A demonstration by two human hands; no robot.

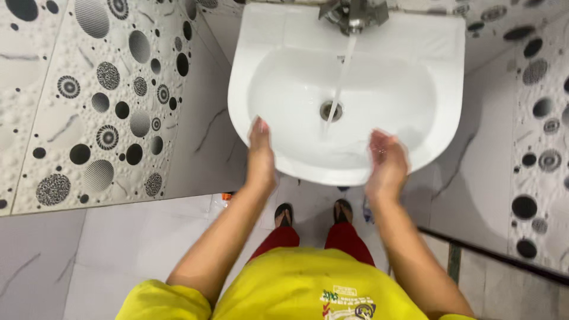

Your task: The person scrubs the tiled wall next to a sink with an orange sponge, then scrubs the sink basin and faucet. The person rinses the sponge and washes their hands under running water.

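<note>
White sink [438, 77], centre frame: tap [354, 13] running; left hand [261, 151] flat on rim, right hand [386, 157] spread, palm up.

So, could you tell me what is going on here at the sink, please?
A person in a yellow shirt stands at a white ceramic wall basin. The metal tap is running, and a stream of water falls toward the round drain. The left hand is at the basin's front rim, and the right hand is held open, palm up, over the front edge. Neither hand holds anything or is under the stream.
</note>
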